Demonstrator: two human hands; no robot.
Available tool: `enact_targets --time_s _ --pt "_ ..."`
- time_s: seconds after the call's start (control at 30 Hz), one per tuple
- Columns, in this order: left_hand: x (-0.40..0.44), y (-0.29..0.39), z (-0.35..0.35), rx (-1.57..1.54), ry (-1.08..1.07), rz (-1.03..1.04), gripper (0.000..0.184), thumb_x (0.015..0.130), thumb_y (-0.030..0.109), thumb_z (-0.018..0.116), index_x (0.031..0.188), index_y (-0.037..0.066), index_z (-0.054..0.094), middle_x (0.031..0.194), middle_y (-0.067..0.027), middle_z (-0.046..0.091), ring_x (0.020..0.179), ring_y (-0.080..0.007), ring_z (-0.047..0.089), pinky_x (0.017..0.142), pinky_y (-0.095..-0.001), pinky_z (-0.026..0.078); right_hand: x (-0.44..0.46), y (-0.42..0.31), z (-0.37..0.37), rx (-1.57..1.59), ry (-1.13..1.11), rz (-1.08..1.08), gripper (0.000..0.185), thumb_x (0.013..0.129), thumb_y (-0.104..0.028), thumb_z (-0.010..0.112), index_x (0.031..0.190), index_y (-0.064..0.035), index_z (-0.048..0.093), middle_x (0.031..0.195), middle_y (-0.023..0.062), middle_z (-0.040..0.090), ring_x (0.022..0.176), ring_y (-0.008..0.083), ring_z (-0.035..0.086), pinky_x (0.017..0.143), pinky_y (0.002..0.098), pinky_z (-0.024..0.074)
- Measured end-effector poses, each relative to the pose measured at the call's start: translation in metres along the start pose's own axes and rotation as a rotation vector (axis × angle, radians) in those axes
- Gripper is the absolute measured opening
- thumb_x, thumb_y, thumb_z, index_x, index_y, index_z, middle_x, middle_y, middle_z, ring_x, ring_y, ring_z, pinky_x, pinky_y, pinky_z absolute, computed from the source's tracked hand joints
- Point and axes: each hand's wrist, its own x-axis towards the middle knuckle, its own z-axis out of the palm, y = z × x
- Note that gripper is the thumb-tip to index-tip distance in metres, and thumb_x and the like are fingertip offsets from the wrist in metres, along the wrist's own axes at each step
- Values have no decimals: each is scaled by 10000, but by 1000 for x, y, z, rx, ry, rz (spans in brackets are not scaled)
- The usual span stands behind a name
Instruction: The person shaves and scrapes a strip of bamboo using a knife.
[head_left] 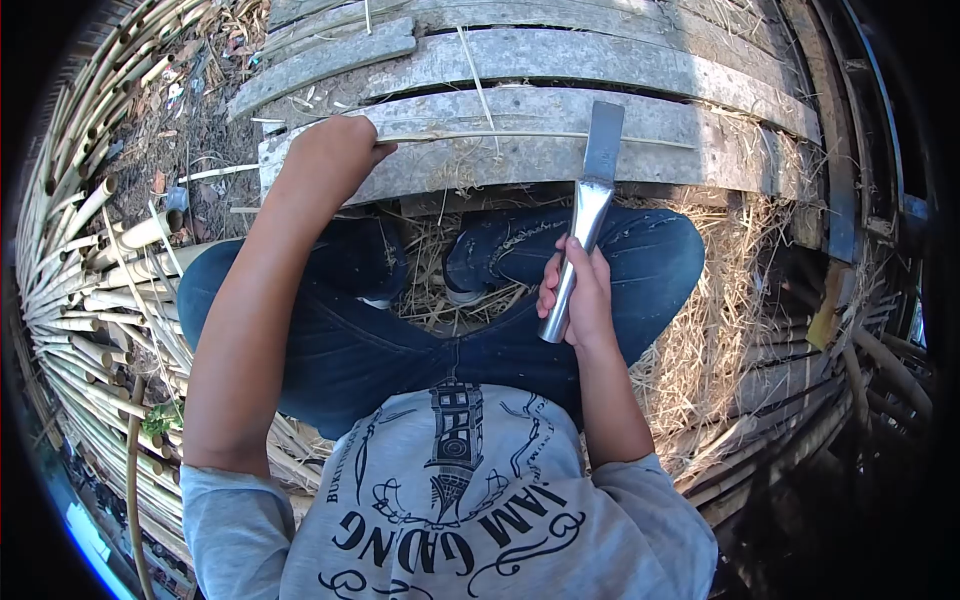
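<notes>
My left hand (332,156) is closed on one end of a thin bamboo strip (520,134), which stretches to the right above the wooden planks. In my right hand (584,292), the fingers wrap round the shiny tubular metal handle of a flat, square-ended knife (603,145). Its blade points away from me and crosses in front of the strip. Whether blade and strip touch, I cannot tell. The knife's handle lies over my right thigh.
Weathered planks (560,60) form a low platform before my feet, with a loose board (330,65) and thin slivers on it. Bamboo poles (80,330) are stacked along the left. Pale shavings (715,330) cover the ground at right.
</notes>
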Motion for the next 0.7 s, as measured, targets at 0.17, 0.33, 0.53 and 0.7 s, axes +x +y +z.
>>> enact_targets --time_s 0.17,0.33,0.53,0.7 --pt "1 3 4 6 10 19 435 920 410 611 808 -4 682 815 -222 672 818 -405 659 735 -503 520 2 2 11 -28 100 -32 261 1024 -338 478 1024 -95 384 659 55 489 451 141 516 387 305 464" --pt "3 0 3 -16 25 32 434 923 407 607 810 -6 678 806 -229 668 810 -409 657 739 -508 517 4 -14 -3 -83 -50 50 275 1018 -320 495 1060 -63 405 658 59 502 432 138 519 375 296 466" --pt "2 -3 6 -20 13 43 420 923 404 610 812 5 684 795 -227 665 810 -412 656 740 -510 514 7 -13 2 -67 57 15 262 1017 -319 495 1079 -78 417 649 62 504 442 137 521 377 296 465" --pt "5 2 4 -25 12 14 437 926 402 607 802 -10 682 789 -230 668 800 -416 658 739 -511 514 21 -40 -33 -81 105 -58 280 1013 -340 498 1055 -73 424 647 48 504 429 120 501 362 280 445"
